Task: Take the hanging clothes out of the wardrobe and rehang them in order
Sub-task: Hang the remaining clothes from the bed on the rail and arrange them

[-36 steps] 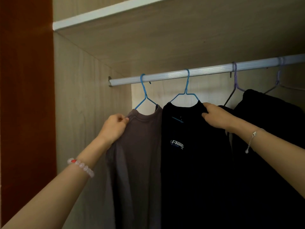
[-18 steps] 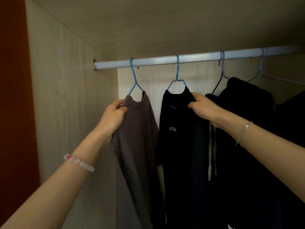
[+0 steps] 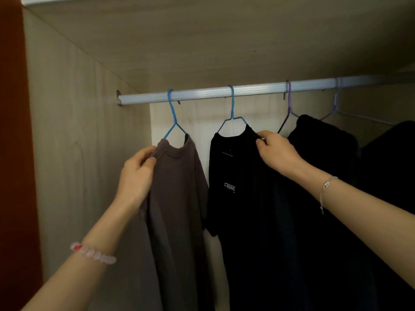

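A grey-brown T-shirt (image 3: 177,187) hangs on a blue hanger (image 3: 173,117) at the left end of the silver rail (image 3: 202,95). My left hand (image 3: 137,173) pinches its left shoulder by the collar. Beside it a black T-shirt (image 3: 238,198) with a small white logo hangs on a second blue hanger (image 3: 232,113). My right hand (image 3: 276,151) grips that shirt's right shoulder. Both hangers' hooks sit on the rail.
Further right, dark garments (image 3: 325,164) hang on purple hangers (image 3: 289,102). The wardrobe's pale wooden side wall (image 3: 78,131) stands close on the left, a shelf board (image 3: 202,41) overhead, and a reddish door edge (image 3: 13,153) at far left.
The two shirts have swung apart, opening a gap between them on the rail. Both hands keep their grips while the view has shifted.
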{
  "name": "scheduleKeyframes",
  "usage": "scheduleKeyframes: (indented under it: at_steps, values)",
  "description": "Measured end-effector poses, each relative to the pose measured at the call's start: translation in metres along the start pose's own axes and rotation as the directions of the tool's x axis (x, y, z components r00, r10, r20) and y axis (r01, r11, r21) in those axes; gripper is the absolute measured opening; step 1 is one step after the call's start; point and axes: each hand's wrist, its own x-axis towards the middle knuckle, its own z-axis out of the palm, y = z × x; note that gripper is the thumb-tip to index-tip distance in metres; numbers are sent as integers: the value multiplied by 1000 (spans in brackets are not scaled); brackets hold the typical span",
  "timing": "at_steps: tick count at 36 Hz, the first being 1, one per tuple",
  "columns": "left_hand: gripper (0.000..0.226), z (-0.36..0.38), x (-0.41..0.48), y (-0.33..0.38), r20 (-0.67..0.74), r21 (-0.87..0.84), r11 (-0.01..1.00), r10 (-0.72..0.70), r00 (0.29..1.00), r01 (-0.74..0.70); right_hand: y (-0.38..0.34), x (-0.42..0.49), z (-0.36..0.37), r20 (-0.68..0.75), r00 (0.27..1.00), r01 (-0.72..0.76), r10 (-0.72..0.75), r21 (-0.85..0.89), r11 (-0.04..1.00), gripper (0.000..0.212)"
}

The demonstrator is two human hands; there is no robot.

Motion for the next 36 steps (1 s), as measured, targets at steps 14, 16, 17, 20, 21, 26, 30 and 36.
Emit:
scheduleKeyframes:
  at_steps: [14, 16, 17, 20, 21, 26, 30, 36]
  values:
    - [34, 4, -12, 14, 56, 78, 997, 14, 998, -19, -16, -10, -1, 108, 992, -79, 68, 104, 991, 30]
    - [36, 6, -14, 15, 78, 95, 995, 20, 997, -28, -21, -15, 1, 127, 991, -54, 40, 110, 992, 26]
    - [39, 7, -15, 15, 92, 106, 994, 17, 996, -26, -24, -18, 1, 137, 990, -36, 20, 111, 993, 25]
    - [45, 10, -16, 15, 118, 122, 992, 6, 993, -21, -26, -25, -2, 164, 986, 8, -24, 99, 995, 25]
    - [43, 12, -17, 16, 115, 126, 992, 10, 993, -24, -24, -26, -4, 168, 985, 18, -34, 95, 995, 25]
    - [38, 23, -24, 25, 51, 198, 974, 101, 994, -110, -19, -29, -24, 157, 987, 13, -20, 43, 999, 50]
    - [45, 32, -33, 44, -12, 429, 859, 314, 949, -279, -17, -30, -54, -42, 992, 114, -117, -80, 990, 49]
    - [35, 52, -45, 77, 44, 488, 741, 507, 861, -462, -6, -27, -107, -313, 927, 135, -209, -243, 961, 40]
